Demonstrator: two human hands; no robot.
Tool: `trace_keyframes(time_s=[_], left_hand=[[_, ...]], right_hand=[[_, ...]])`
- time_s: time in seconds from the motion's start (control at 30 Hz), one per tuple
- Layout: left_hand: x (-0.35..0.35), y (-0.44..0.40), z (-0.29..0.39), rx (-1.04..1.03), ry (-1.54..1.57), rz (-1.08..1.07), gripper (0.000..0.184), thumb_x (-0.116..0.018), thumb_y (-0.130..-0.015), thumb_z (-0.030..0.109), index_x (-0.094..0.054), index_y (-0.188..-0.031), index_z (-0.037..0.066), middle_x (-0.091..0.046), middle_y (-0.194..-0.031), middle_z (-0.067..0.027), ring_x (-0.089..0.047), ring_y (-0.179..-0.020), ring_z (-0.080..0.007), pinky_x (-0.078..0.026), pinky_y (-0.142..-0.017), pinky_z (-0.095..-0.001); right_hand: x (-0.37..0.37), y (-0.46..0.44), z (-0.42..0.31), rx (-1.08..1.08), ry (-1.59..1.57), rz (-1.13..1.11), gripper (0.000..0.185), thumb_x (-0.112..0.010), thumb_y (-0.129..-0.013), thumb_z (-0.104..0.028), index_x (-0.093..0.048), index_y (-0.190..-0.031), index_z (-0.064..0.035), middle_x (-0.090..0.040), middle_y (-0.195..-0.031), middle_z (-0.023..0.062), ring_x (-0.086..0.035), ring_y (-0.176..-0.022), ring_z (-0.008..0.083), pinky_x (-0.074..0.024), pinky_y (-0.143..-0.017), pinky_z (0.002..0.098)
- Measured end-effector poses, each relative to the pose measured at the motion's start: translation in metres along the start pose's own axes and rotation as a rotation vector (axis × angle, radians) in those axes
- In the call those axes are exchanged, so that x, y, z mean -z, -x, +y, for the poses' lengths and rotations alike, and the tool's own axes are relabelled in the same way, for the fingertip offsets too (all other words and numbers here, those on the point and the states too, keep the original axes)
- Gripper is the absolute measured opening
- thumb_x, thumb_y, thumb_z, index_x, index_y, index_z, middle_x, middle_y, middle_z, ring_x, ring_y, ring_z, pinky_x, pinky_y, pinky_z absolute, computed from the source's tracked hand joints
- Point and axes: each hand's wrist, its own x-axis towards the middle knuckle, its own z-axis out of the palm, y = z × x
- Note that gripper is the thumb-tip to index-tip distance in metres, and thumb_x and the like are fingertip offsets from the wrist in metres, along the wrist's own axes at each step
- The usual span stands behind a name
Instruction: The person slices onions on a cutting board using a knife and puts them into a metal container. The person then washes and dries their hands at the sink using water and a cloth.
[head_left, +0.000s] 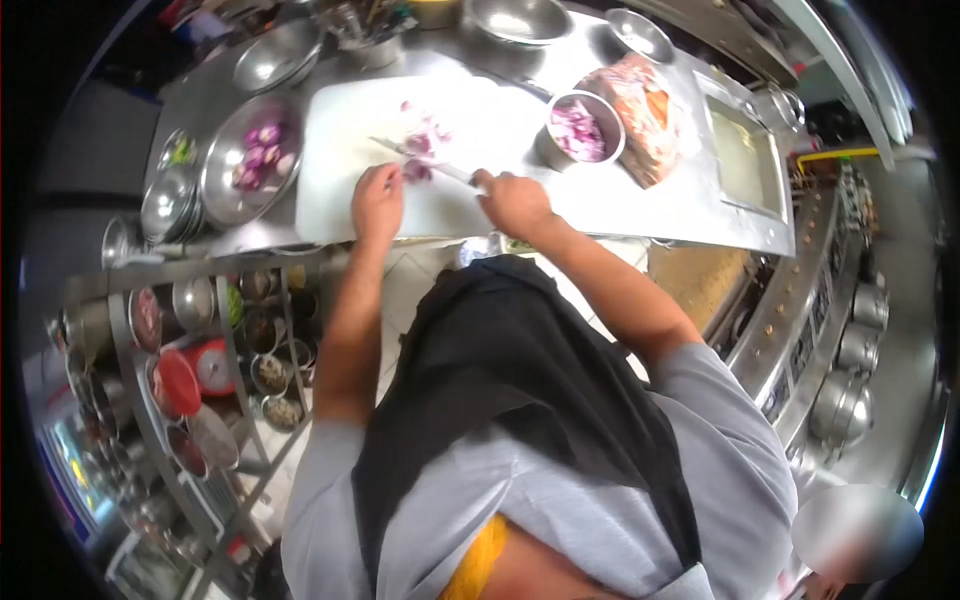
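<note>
black cloth comes nearest: an apron (520,340) worn over a grey shirt, with both bare forearms reaching past it to the tabletop (740,228). the two hands are apart from each other over a white cutting board (335,195). the right hand (515,203) is closed around the handle of a knife (420,160), whose blade slants away to the left across the board. the left hand (378,200) has its fingers curled just beside a few purple onion pieces (416,172) near the blade; whether it grips any of them cannot be told.

slightly farther off on the board lie loose cut bits (430,132), scattered and not gathered up. to the left, a steel bowl (218,165) holds a cluster of whole onions (262,158), which look peeled and uncut. to the right, a metal pot (556,157) contains a good amount of chopped onion (578,130), with a plastic-wrapped bundle (648,125) next to it.

judging by these, the cutting seems well under way: a share is chopped and in the pot, some lies cut on the board, and the onions in the bowl appear left to do. farthest back stand a wide metal bowl (520,22) and a container of utensils (372,48).
</note>
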Motion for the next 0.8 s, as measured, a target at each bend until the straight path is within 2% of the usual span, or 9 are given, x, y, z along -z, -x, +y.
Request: trace_keyframes(time_s=[0.1,0.13,0.17,0.27,0.4,0.57,0.63,0.7,0.8], left_hand=[[-0.003,-0.003,0.039,-0.247,-0.110,0.037,0.027,-0.072,-0.085,0.020,-0.072,-0.110,0.013,-0.064,-0.119,-0.0101,-0.059,-0.109,-0.0326,-0.046,-0.092,-0.0462],[-0.009,-0.002,0.042,-0.293,-0.157,-0.092,0.032,-0.069,-0.089,0.030,-0.071,-0.118,0.017,-0.056,-0.138,-0.0126,-0.050,-0.127,-0.0334,-0.038,-0.104,-0.0508],[-0.013,0.000,0.042,-0.284,-0.167,-0.085,0.032,-0.069,-0.089,0.030,-0.071,-0.118,0.017,-0.056,-0.138,-0.0126,-0.050,-0.127,-0.0334,-0.038,-0.104,-0.0508],[-0.035,0.005,0.025,-0.254,-0.386,-0.312,0.047,-0.052,-0.097,0.052,-0.060,-0.136,0.027,-0.034,-0.158,-0.0112,-0.025,-0.148,-0.0340,-0.018,-0.117,-0.0578],[-0.034,-0.002,-0.018,-0.099,-0.567,-0.251,0.050,-0.048,-0.099,0.049,-0.053,-0.142,0.023,-0.033,-0.159,-0.0116,-0.025,-0.148,-0.0348,-0.016,-0.117,-0.0565],[-0.017,0.010,-0.003,-0.017,-0.585,-0.059,0.047,-0.056,-0.097,0.039,-0.056,-0.139,0.018,-0.031,-0.159,-0.0136,-0.027,-0.147,-0.0344,-0.019,-0.116,-0.0566],[-0.023,0.020,0.014,0.001,-0.607,0.099,0.039,-0.061,-0.094,0.032,-0.064,-0.129,0.017,-0.051,-0.146,-0.0128,-0.043,-0.136,-0.0341,-0.027,-0.113,-0.0547],[-0.036,0.026,0.020,0.066,-0.577,0.101,0.036,-0.061,-0.093,0.031,-0.066,-0.125,0.016,-0.056,-0.139,-0.0106,-0.049,-0.129,-0.0321,-0.031,-0.108,-0.0532],[-0.054,0.008,0.032,0.227,-0.554,0.075,0.031,-0.060,-0.091,0.028,-0.068,-0.119,0.017,-0.066,-0.124,-0.0060,-0.059,-0.114,-0.0289,-0.038,-0.100,-0.0503]], right_hand=[[0.003,0.000,0.007,-0.029,0.015,0.069,0.046,-0.063,-0.090,-0.027,-0.049,-0.131,-0.0113,-0.064,-0.108,0.0228,-0.068,-0.092,0.0390,-0.0561,-0.077,0.0489],[0.004,-0.001,0.007,-0.076,0.014,0.087,0.054,-0.067,-0.088,-0.027,-0.045,-0.135,-0.0112,-0.062,-0.110,0.0236,-0.068,-0.093,0.0400,-0.0563,-0.077,0.0486],[0.004,-0.002,0.008,-0.062,0.015,0.084,0.054,-0.067,-0.088,-0.027,-0.045,-0.135,-0.0112,-0.062,-0.110,0.0236,-0.068,-0.093,0.0400,-0.0563,-0.077,0.0486],[0.004,0.001,0.024,-0.033,-0.018,0.099,0.070,-0.072,-0.084,-0.026,-0.036,-0.142,-0.0109,-0.060,-0.112,0.0250,-0.068,-0.093,0.0405,-0.0563,-0.079,0.0482],[0.001,0.021,0.061,-0.082,-0.099,0.119,0.078,-0.077,-0.081,-0.024,-0.034,-0.144,-0.0101,-0.060,-0.114,0.0251,-0.066,-0.096,0.0421,-0.0550,-0.082,0.0478],[-0.024,0.018,0.111,-0.113,-0.437,0.154,0.080,-0.078,-0.080,-0.025,-0.032,-0.143,-0.0028,-0.062,-0.115,0.0300,-0.063,-0.105,0.0446,-0.0511,-0.091,0.0481],[-0.024,0.000,0.111,-0.118,-0.554,0.103,0.080,-0.077,-0.081,-0.023,-0.031,-0.143,-0.0004,-0.062,-0.115,0.0328,-0.062,-0.107,0.0461,-0.0494,-0.093,0.0481],[-0.026,-0.021,0.109,-0.060,-0.580,0.208,0.081,-0.076,-0.082,-0.023,-0.029,-0.143,0.0008,-0.061,-0.117,0.0342,-0.061,-0.109,0.0463,-0.0487,-0.094,0.0487],[-0.014,-0.041,0.104,-0.042,-0.648,0.128,0.085,-0.074,-0.084,-0.025,-0.023,-0.147,0.0009,-0.062,-0.115,0.0347,-0.062,-0.107,0.0472,-0.0484,-0.095,0.0479]])
